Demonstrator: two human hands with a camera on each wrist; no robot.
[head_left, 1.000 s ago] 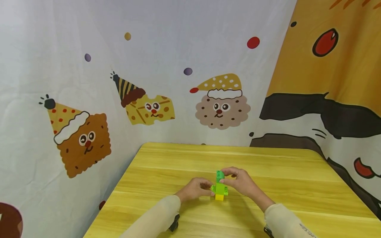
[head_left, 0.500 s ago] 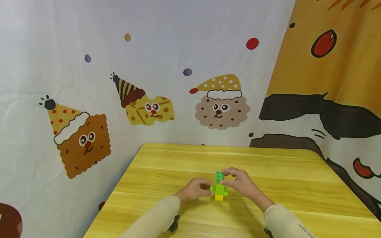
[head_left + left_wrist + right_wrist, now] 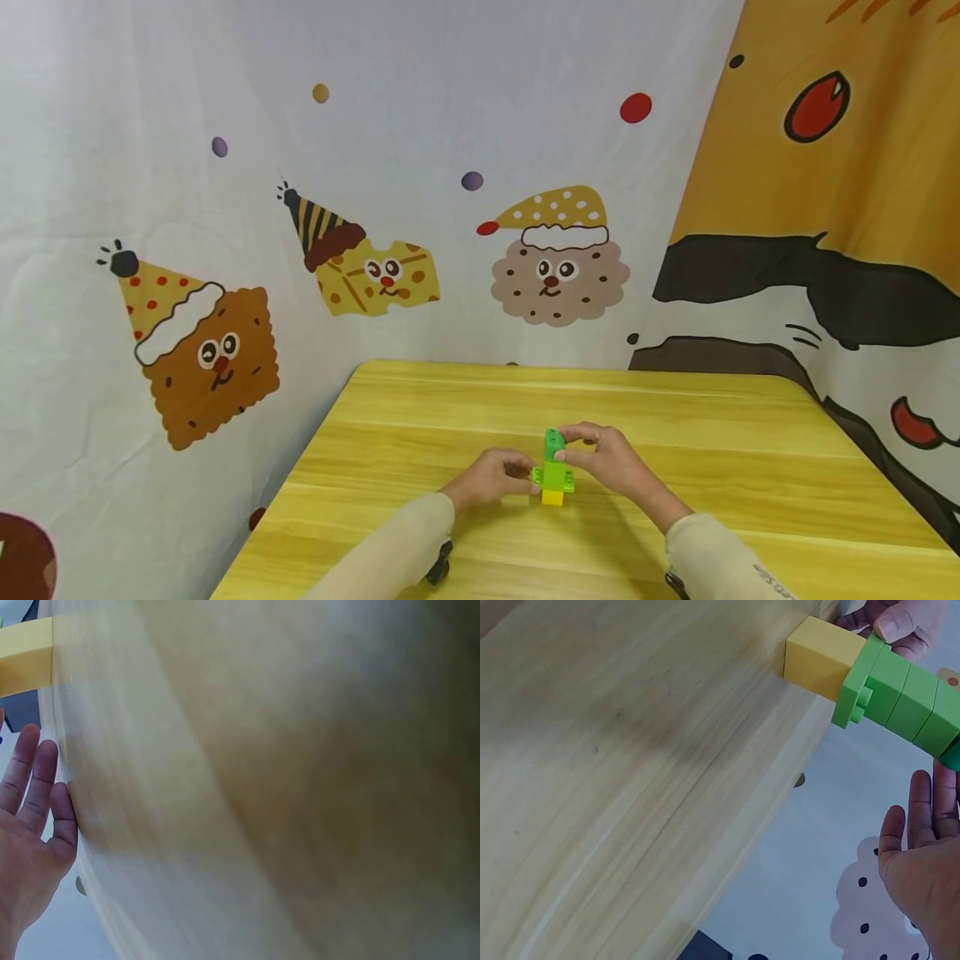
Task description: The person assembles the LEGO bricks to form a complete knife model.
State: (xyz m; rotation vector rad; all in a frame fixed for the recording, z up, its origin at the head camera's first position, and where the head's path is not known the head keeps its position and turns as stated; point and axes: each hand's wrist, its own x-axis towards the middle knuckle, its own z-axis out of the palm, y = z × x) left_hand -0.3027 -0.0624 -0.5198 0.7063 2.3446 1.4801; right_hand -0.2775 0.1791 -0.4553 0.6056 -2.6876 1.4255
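A small upright tower of toy building blocks stands on the table. Its base is a yellow block (image 3: 552, 497); above that come a wider light green plate (image 3: 853, 694) and light green blocks (image 3: 909, 697). On top sits a dark green block (image 3: 552, 447), pinched between the thumb and forefinger of my right hand (image 3: 606, 458). My left hand (image 3: 491, 477) pinches the left end of the light green plate, its thumb in front. In the left wrist view, only the yellow block (image 3: 26, 656) shows clearly beside the left hand's outer fingers (image 3: 37, 784).
A wood-grain table (image 3: 420, 408) lies under both hands. Behind it hangs a white cloth (image 3: 405, 125) printed with cartoon snacks in hats, with an orange cartoon figure at the right. A dark strap piece (image 3: 438, 564) shows under the left sleeve.
The dark green block on top has tilted very slightly between my right fingers. Both hands and the rest of the tower stay in place.
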